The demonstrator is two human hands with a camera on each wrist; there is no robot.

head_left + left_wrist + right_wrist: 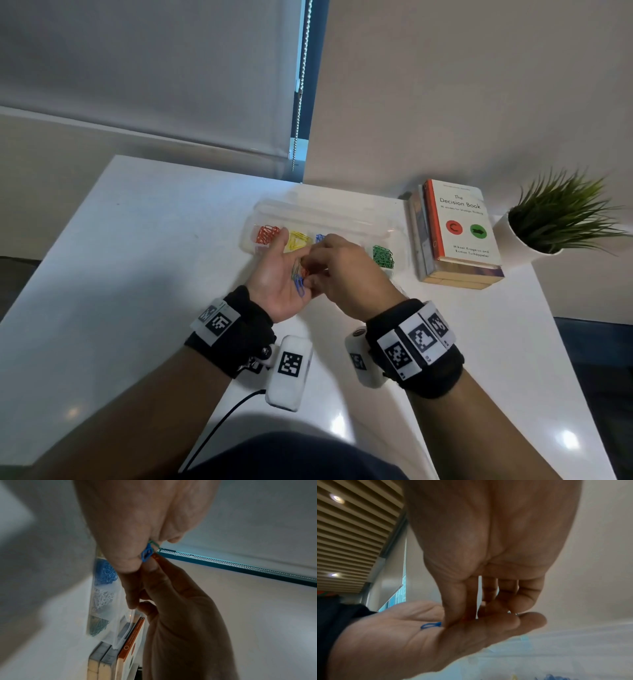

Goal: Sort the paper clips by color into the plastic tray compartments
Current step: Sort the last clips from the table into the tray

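Closest to the person, the left hand (pixel 281 284) is held palm up over the white table (pixel 144 240). Its fingers are mostly straight and only a little cupped, like a small dish. A few loose paper clips (pixel 299 277) lie in the palm. One is blue, and bits of green and red show too. The blue one sits nearest the wrist.

The right hand (pixel 346 274) comes down on top from the other side. Its fingers (pixel 457 601) are bent down into the palm and touch the little pile. It looks like they are pinching a red clip, but the clip is mostly hidden, so I cannot tell for sure if they have hold of it.

These clips are tiny, light and thin. They are stiff wire with a smooth coat, so they can slip away or hook onto each other. I think it is best to pinch one clip by its round end with the thumb and first finger, and lift slowly so no other clip comes along.

Just past the hands is the clear plastic tray (pixel 397 236). It has a red pile (pixel 266 234), a yellow pile (pixel 298 240), a blue pile (pixel 320 237) and a green pile (pixel 383 255), each in its own box. Much of the sorting looks done.

Farther right is a stack of books (pixel 459 236), and beside it a small plant (pixel 561 212).
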